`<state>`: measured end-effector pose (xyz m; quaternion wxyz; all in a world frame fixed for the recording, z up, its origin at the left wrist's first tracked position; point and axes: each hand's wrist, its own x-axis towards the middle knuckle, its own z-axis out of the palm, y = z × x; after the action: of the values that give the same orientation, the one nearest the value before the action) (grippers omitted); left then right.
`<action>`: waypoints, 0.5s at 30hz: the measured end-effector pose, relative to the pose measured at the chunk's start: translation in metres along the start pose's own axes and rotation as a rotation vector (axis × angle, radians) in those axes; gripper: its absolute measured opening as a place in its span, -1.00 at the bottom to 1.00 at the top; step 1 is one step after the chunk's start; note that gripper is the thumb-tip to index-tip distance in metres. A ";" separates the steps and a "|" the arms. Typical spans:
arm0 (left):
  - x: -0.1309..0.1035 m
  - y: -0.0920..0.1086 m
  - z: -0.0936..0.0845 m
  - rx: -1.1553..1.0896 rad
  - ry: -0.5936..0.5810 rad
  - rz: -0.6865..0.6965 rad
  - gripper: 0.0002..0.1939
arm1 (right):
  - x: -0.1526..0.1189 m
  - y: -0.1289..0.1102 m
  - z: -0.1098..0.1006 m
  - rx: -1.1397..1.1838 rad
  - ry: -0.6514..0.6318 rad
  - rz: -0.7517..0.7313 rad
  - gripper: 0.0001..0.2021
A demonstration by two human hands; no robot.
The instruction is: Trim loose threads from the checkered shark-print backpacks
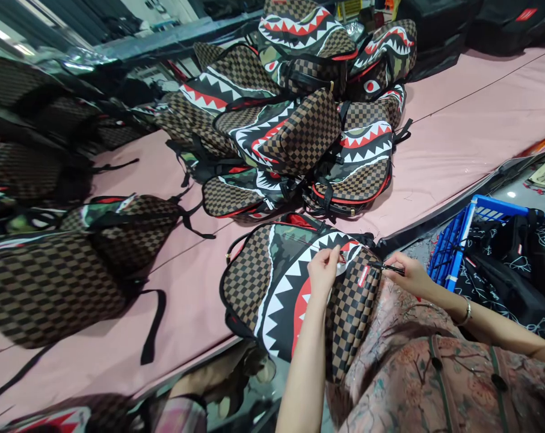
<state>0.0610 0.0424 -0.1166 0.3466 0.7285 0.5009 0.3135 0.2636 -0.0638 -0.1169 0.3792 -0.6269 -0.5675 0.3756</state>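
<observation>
A brown checkered backpack (248, 282) with a camouflage patch and a red and white shark-mouth print lies at the table edge, against my body. My left hand (324, 270) rests on its upper right part, fingertips pinched together near the printed teeth; whatever is between them is too small to make out. At the right side of the bag, beside a small red label (363, 276), my right hand (403, 273) is closed on a slim black tool (387, 267), its tip pointing left at the bag.
Similar backpacks (304, 129) are piled behind on the pink table (453, 126), with more checkered bags (51, 288) at the left. A blue crate (453, 246) of black patterned bags stands at the right. Another person's arm (200, 385) shows at the lower left.
</observation>
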 end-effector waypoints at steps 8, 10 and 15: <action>-0.075 -0.002 -0.011 0.330 -0.106 0.388 -0.65 | -0.034 0.005 0.012 0.824 -0.348 0.527 -0.63; -0.083 -0.001 -0.007 0.397 -0.026 0.449 -0.73 | -0.037 0.001 0.017 0.928 -0.426 0.632 -0.63; -0.086 0.002 0.004 0.484 0.144 0.525 -0.85 | -0.037 -0.013 0.026 0.963 -0.471 0.706 -0.63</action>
<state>0.0391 -0.0399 -0.1263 0.0356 0.8694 0.3795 0.3144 0.2321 -0.0989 -0.1146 0.3369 -0.4364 -0.1627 0.8183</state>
